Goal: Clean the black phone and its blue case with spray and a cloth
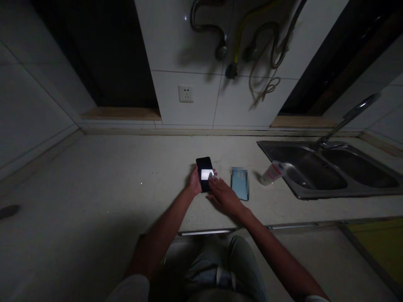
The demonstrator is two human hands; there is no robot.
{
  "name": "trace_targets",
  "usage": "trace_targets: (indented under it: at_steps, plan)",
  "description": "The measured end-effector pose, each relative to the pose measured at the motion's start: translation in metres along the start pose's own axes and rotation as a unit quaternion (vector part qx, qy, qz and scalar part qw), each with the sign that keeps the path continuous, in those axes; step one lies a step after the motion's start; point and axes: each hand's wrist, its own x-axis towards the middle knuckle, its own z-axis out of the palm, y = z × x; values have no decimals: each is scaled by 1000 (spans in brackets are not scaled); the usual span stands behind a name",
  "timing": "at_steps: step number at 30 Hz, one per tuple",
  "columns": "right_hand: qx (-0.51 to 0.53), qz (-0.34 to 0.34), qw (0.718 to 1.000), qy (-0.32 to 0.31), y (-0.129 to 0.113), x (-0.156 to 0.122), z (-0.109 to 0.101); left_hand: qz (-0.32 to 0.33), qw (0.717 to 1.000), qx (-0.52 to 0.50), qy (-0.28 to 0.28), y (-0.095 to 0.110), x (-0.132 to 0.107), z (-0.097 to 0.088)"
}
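A black phone [204, 165] lies on the pale countertop [126, 180], with a bright white patch on its face. My left hand [195, 181] grips the phone's left edge, fingers curled against it. My right hand [223, 193] rests beside it, its fingertips pressing a small pale cloth or wipe [212, 175] onto the phone's face. A second, bluish phone [240, 184] lies flat just right of my right hand, untouched.
A white tube with a red band [271, 173] lies on its side by the steel double sink [330, 172], whose tap [349, 115] arches above. A wall socket [185, 93] and hanging hoses [252, 46] sit on the tiled wall behind. The room is dim.
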Motion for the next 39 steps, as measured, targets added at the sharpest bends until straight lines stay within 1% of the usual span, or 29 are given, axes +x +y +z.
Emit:
trace_targets:
  at_steps: [3,5,7,10,13,15,17,19,21,23,25,28,32,34,36,39]
  plan:
    - [7,54,998,23,17,14,0,6,1000,10,-3,-1,4,-3]
    - [13,87,995,41,27,28,0,7,1000,7,-6,-3,6,-6]
    - [17,104,993,55,32,45,0,3,1000,4,-5,-5,7,-7]
    - [31,80,995,48,27,67,0,3,1000,5,11,-8,8,-7]
    - [48,24,999,5,13,75,3,5,1000,-3,13,-7,11,-7]
    - [52,-6,999,-15,4,68,6,-7,1000,-9,12,-5,14,-8]
    - [53,-50,997,-33,-1,52,8,-7,1000,-10,20,-3,16,-9]
    - [54,-92,993,-40,1,33,6,5,1000,-9,17,-1,17,-10]
    - [61,-125,989,-46,7,15,2,8,1000,-4,0,0,17,-9]
    - [66,-115,990,-42,16,4,-4,5,1000,8,-7,-1,17,-6]
    - [61,-76,995,-26,25,2,-9,1,1000,20,3,-2,18,-4]
    - [44,-12,999,4,38,15,-12,-7,999,28,33,-3,20,-1]
    - [43,33,998,26,51,49,-10,1,999,14,45,-4,20,1]
    - [53,34,998,26,53,65,-8,5,999,19,50,-4,19,3]
    - [56,21,998,18,49,77,-4,14,998,18,59,-5,20,4]
    - [47,-6,999,-5,33,81,4,14,998,-8,53,-4,21,4]
